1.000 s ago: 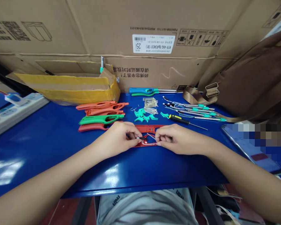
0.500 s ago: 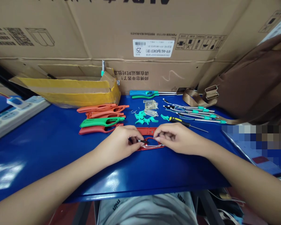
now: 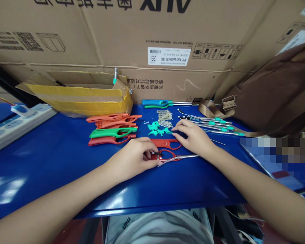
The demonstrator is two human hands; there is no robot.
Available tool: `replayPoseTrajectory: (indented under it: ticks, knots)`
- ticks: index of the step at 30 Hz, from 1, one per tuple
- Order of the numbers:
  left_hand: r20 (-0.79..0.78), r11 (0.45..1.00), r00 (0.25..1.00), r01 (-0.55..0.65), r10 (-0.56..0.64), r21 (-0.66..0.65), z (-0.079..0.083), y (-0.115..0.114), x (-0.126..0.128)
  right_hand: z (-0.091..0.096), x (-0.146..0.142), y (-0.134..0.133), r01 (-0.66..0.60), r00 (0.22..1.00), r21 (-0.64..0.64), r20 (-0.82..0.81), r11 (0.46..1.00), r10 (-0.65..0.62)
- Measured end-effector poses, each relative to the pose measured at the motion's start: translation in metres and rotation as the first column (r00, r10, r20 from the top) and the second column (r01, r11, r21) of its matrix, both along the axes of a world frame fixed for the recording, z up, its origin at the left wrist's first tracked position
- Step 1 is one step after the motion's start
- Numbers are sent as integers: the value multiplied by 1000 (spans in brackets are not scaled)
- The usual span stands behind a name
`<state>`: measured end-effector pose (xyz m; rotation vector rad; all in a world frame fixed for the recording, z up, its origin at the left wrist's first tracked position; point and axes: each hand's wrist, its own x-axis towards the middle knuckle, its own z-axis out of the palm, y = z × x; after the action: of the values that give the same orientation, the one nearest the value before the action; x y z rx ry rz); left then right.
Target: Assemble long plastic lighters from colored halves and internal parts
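My left hand (image 3: 138,154) is closed on a red plastic handle shell (image 3: 167,155) lying on the blue table (image 3: 53,159), pressing it down near a small black part and wires inside it. A metal rod (image 3: 186,157) sticks out of the shell to the right. A second red shell half (image 3: 167,143) lies just behind it. My right hand (image 3: 191,135) has its fingers stretched out over small teal plastic pieces (image 3: 156,128), fingertips at one of them; nothing shows in its grasp.
Orange, green and red handle shells (image 3: 113,130) are stacked at the left. Metal pins (image 3: 164,116), rods with teal tips (image 3: 213,122) and a finished blue-green lighter (image 3: 160,102) lie behind. A yellow-taped carton (image 3: 78,96), a power strip (image 3: 17,118), a brown bag (image 3: 269,95) and big cardboard boxes ring the table.
My right hand has let go of the red shell and moved back and right to the teal pieces. The left hand stays on the shell, whose rod now shows.
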<state>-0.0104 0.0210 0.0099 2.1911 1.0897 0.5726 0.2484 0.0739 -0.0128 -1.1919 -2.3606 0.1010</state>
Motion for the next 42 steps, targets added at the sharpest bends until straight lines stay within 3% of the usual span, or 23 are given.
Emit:
replayPoseTrajectory:
  ticks: [6, 14, 18, 25, 32, 42]
  knots:
    - [-6, 1000, 1000, -16, 16, -17, 0, -3, 1, -5, -3, 8, 6, 999, 59, 49, 998, -9]
    - [46, 999, 999, -23, 21, 29, 1, -3, -1, 11, 2, -2, -103, 978, 14, -182, 995, 104]
    - [75, 997, 995, -63, 60, 39, 6, -2, 1, 24, 5, -13, -254, 964, 48, -70, 966, 257]
    - [142, 991, 985, -112, 101, 72, 10, -2, 4, 36, 4, -29, -361, 933, 94, 37, 928, 359]
    - [90, 982, 996, -17, 0, 187, 6, 1, 3, 36, -1, -35, -396, 918, 84, 55, 914, 393]
    - [-1, 982, 1000, -6, 6, 191, 10, 0, 0, 38, -3, -39, -415, 896, -57, 149, 908, 419]
